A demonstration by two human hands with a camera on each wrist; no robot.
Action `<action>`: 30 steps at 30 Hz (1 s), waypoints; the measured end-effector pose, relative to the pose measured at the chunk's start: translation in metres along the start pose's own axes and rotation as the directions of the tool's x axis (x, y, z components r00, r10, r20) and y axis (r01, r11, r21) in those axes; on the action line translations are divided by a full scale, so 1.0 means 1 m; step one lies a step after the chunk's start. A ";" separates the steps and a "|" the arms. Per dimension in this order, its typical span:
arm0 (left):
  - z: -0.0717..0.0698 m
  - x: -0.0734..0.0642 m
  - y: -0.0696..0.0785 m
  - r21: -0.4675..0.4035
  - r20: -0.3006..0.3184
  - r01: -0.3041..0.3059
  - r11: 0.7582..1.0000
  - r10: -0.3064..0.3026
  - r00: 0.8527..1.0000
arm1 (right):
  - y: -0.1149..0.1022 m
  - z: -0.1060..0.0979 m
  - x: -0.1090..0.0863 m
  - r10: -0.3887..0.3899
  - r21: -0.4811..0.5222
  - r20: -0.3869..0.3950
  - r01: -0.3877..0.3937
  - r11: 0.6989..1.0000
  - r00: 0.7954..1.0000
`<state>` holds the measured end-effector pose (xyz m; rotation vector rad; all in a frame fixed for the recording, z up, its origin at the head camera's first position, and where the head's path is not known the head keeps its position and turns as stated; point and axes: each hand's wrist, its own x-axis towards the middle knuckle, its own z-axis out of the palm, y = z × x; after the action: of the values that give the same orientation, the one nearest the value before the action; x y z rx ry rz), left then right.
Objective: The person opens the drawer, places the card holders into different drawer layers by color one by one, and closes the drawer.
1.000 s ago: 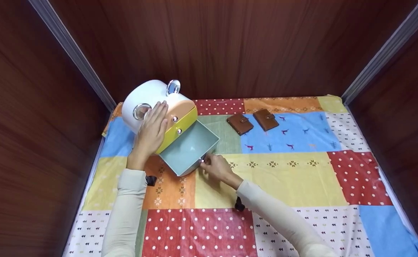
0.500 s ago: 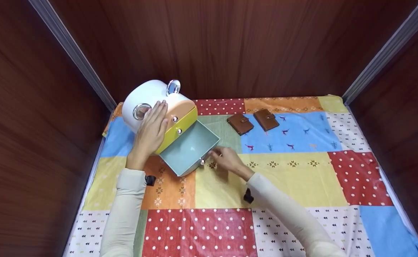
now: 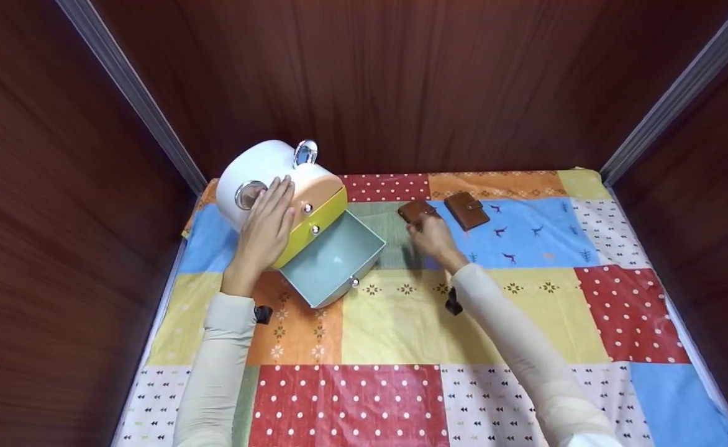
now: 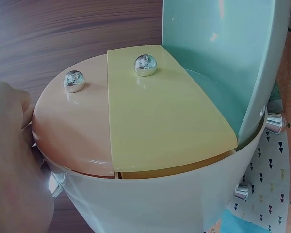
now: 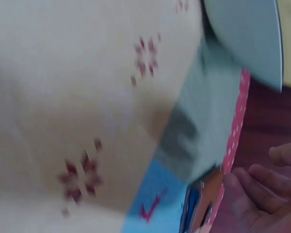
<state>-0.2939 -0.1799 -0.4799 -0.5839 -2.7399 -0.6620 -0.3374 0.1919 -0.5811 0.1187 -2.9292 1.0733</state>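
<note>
My left hand (image 3: 263,233) rests on a small rounded white drawer cabinet (image 3: 258,162), fingers straight along its top. At the front are a peach drawer (image 4: 80,126), a yellow drawer (image 4: 160,116) and a light green drawer (image 3: 333,261). The green one is pulled far out, with nothing inside. My right hand (image 3: 435,239), fingers loosely bent, hovers by a brown snap wallet (image 3: 412,210) and partly covers it from above. In the right wrist view the fingertips are right beside the wallet (image 5: 211,189). Another brown wallet (image 3: 467,211) lies to its right.
A patchwork tablecloth (image 3: 351,397) covers the table. Brown wood-grain panels (image 3: 376,81) enclose it at the back and both sides. The cabinet carries a shiny oval ring (image 3: 305,153) at its far side and silver knobs (image 3: 355,282) on the drawers.
My right hand has let go of the green drawer's knob and moved up and right to the nearer wallet. My left hand has stayed on the cabinet, and the drawer remains out.
</note>
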 end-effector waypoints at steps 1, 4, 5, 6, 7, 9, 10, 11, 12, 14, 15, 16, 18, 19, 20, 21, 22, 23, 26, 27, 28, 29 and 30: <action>0.000 0.000 0.000 -0.005 0.001 0.000 1.000 0.000 1.000 | 0.003 -0.003 0.004 0.019 -0.007 0.003 -0.019 1.000 1.000; 0.001 0.000 0.000 -0.009 0.003 -0.008 1.000 0.008 1.000 | 0.011 -0.012 0.013 0.065 -0.045 -0.008 -0.065 0.997 0.998; 0.002 0.000 -0.001 -0.012 0.004 -0.011 1.000 0.011 1.000 | 0.014 -0.015 0.016 0.074 -0.058 -0.014 -0.074 0.996 0.997; 0.002 0.000 -0.001 -0.014 0.004 -0.014 1.000 0.014 1.000 | 0.017 -0.017 0.018 0.079 -0.071 -0.020 -0.080 0.994 0.997; 0.002 0.000 -0.001 -0.016 0.002 -0.018 1.000 0.018 1.000 | 0.019 -0.019 0.019 0.087 -0.081 -0.021 -0.089 0.993 0.996; 0.002 0.000 -0.001 -0.019 0.001 -0.025 0.999 0.025 1.000 | 0.024 -0.022 0.021 0.109 -0.091 -0.023 -0.110 0.990 0.994; 0.002 0.000 -0.001 -0.023 0.002 -0.026 0.999 0.026 1.000 | 0.026 -0.022 0.022 0.124 -0.086 -0.018 -0.125 0.988 0.992; 0.002 0.000 -0.001 -0.029 0.002 -0.027 0.999 0.027 1.000 | 0.029 -0.023 0.023 0.140 -0.080 -0.013 -0.140 0.987 0.990; 0.002 0.000 -0.001 -0.030 0.004 -0.026 0.999 0.026 1.000 | 0.031 -0.023 0.023 0.158 -0.071 -0.006 -0.158 0.985 0.987; 0.001 0.001 0.000 -0.037 0.009 -0.022 0.999 0.022 1.000 | 0.035 -0.023 0.024 0.186 -0.064 0.003 -0.186 0.981 0.982; 0.001 0.001 0.000 -0.039 0.011 -0.021 0.999 0.021 1.000 | 0.036 -0.022 0.025 0.197 -0.067 0.007 -0.196 0.978 0.980; 0.001 0.001 0.000 -0.042 0.013 -0.019 0.999 0.019 1.000 | 0.038 -0.022 0.025 0.204 -0.075 0.007 -0.203 0.976 0.979; 0.000 0.001 0.001 -0.045 0.018 -0.017 0.999 0.018 1.000 | 0.041 -0.020 0.026 0.213 -0.095 0.013 -0.211 0.973 0.977; -0.001 0.001 0.001 -0.047 0.019 -0.016 0.999 0.017 1.000 | 0.043 -0.019 0.026 0.214 -0.106 0.016 -0.211 0.972 0.977; -0.001 0.001 0.001 -0.048 0.021 -0.015 0.999 0.016 1.000 | 0.044 -0.017 0.026 0.215 -0.116 0.021 -0.211 0.970 0.976; -0.001 0.001 0.001 -0.048 0.023 -0.013 0.999 0.014 1.000 | 0.045 -0.016 0.026 0.215 -0.129 0.026 -0.210 0.969 0.976; -0.001 0.001 0.001 -0.048 0.022 -0.012 0.999 0.013 1.000 | 0.046 -0.014 0.027 0.214 -0.142 0.031 -0.207 0.968 0.976; -0.001 0.001 0.000 -0.047 0.021 -0.011 0.999 0.012 1.000 | 0.046 -0.012 0.027 0.214 -0.154 0.038 -0.206 0.966 0.976; -0.002 0.000 0.000 -0.047 0.019 -0.007 0.999 0.008 1.000 | 0.045 -0.008 0.028 0.210 -0.181 0.053 -0.198 0.963 0.976; -0.002 -0.001 0.000 -0.049 0.016 -0.009 0.999 0.009 1.000 | 0.044 -0.007 0.028 0.208 -0.187 0.054 -0.195 0.963 0.977; -0.002 -0.001 0.000 -0.050 0.016 -0.009 0.999 0.010 1.000 | 0.043 -0.006 0.028 0.206 -0.193 0.055 -0.192 0.962 0.977; -0.002 -0.002 0.000 -0.051 0.017 -0.007 0.999 0.008 1.000 | 0.042 -0.004 0.028 0.204 -0.202 0.056 -0.189 0.961 0.977; -0.002 -0.002 0.001 -0.052 0.015 -0.007 0.999 0.008 1.000 | 0.041 -0.003 0.029 0.199 -0.210 0.055 -0.183 0.960 0.979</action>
<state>-0.2915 -0.1811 -0.4784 -0.6130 -2.7406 -0.7315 -0.3690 0.2233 -0.6037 -0.1335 -3.1505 0.7929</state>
